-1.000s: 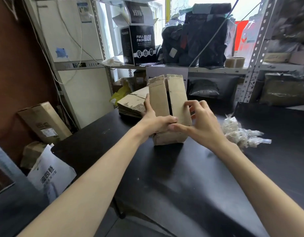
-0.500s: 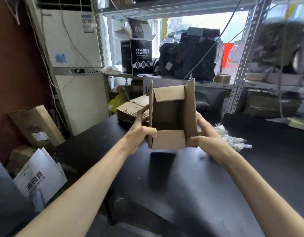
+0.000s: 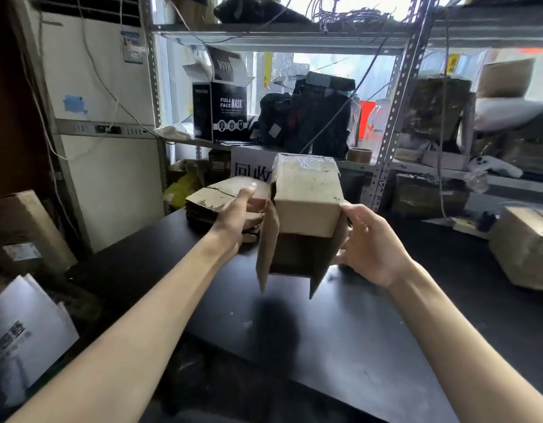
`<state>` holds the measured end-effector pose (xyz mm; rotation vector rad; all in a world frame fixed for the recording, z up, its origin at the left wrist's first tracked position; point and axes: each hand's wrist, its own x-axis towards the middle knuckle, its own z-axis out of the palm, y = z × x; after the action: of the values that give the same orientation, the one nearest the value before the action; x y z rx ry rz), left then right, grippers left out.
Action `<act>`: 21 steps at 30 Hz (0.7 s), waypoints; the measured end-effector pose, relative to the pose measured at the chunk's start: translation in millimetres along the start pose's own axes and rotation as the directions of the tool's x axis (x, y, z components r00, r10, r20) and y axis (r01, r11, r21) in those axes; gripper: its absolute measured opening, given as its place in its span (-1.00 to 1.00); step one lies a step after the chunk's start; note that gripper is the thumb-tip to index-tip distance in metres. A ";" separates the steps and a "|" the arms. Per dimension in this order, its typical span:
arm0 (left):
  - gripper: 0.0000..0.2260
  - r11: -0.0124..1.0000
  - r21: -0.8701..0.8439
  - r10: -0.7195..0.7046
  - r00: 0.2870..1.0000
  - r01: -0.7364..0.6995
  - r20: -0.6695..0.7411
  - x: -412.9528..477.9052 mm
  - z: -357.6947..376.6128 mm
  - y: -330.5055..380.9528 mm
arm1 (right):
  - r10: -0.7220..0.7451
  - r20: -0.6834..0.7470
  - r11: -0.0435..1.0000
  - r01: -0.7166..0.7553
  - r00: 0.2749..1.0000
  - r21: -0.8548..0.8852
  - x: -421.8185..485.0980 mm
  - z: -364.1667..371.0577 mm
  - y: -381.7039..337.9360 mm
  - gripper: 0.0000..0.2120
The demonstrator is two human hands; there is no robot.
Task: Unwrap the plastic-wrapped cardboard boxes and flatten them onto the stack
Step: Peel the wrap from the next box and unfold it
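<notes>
Already the cardboard box (image 3: 306, 203) at frame centre hangs open below, 2 flaps dangling — yet plastic film (image 3: 306, 161) clings to its top. Right hand (image 3: 371, 242) grips its right side; left hand (image 3: 242, 212) presses flat-fingered against the left. Flattening remains; the stack (image 3: 215, 199) lies just behind, centre-left.

Both bare forearms reach forward and converge. The left grip (image 3: 242, 213) has its fingers stretched forward, pressed flat against the cardboard box (image 3: 306, 196), thumb low. The right grip (image 3: 369, 242), opposite and slightly nearer, curls thumb and fingers round the box's other side.
</notes>
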<state>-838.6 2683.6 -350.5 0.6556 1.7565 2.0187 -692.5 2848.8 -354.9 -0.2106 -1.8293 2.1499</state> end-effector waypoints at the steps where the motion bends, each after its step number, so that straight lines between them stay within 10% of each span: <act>1: -0.68 0.999 0.023 0.026 1.000 -0.026 -0.005 -0.3 1.3 1.8 | -0.018 -0.017 1.000 0.017 1.000 -0.018 -0.6 0.7 -1.0 -0.59; 5: -0.20 0.997 0.046 0.069 0.997 -0.070 0.019 -1.1 3.5 -3.5 | -0.042 -0.113 0.996 0.032 0.993 -0.083 -1.7 17.8 -5.7 -0.54; 10: -0.08 0.947 0.280 0.145 0.987 -0.158 0.066 2.2 1.6 -13.2 | -0.390 -0.285 0.815 0.185 0.876 -0.550 1.9 30.0 -0.8 -0.82; 16: -0.03 0.842 0.503 0.169 0.980 -0.197 0.101 3.1 0.9 -5.3 | -0.388 -0.271 0.834 0.211 0.881 -0.511 -3.5 27.5 -12.6 -0.27; 21: -0.14 0.724 0.586 0.369 0.922 -0.365 0.117 -1.7 6.3 -7.9 | -0.454 -0.286 0.795 0.239 0.844 -0.557 -1.0 23.9 -3.3 -0.54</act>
<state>-833.8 2688.9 -357.8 1.2835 2.4554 1.6424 -698.5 2826.6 -347.6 -0.3650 -1.9412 1.2259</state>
